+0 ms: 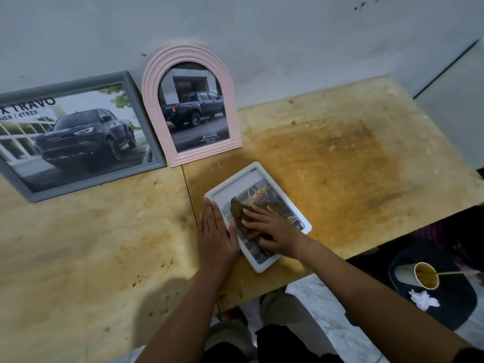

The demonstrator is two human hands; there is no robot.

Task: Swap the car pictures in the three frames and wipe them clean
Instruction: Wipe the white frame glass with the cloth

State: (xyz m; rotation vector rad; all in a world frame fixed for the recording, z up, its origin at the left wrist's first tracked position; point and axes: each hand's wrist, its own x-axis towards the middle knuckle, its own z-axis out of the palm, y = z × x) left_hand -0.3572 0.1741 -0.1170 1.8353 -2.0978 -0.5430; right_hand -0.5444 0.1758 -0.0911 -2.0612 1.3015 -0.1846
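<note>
The white frame (258, 267) lay flat on the tabletop (340, 158) near its near edge, turned at an angle. The left hand (213, 231) rested flat and released along the frame's left rim, fingers straight and together. The right hand (272, 229), fingers spread and not clenched, pressed a brown cloth (237, 209) onto the car picture inside. At the far left, the grey frame (143, 119) and the pink arched frame (187, 52) leaned side by side against the wall (288, 35), each showing a dark truck.

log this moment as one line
step: wipe white frame | left hand: flat on its left edge | right hand: presses cloth onto it | grey frame, pink frame: leaning on wall
</note>
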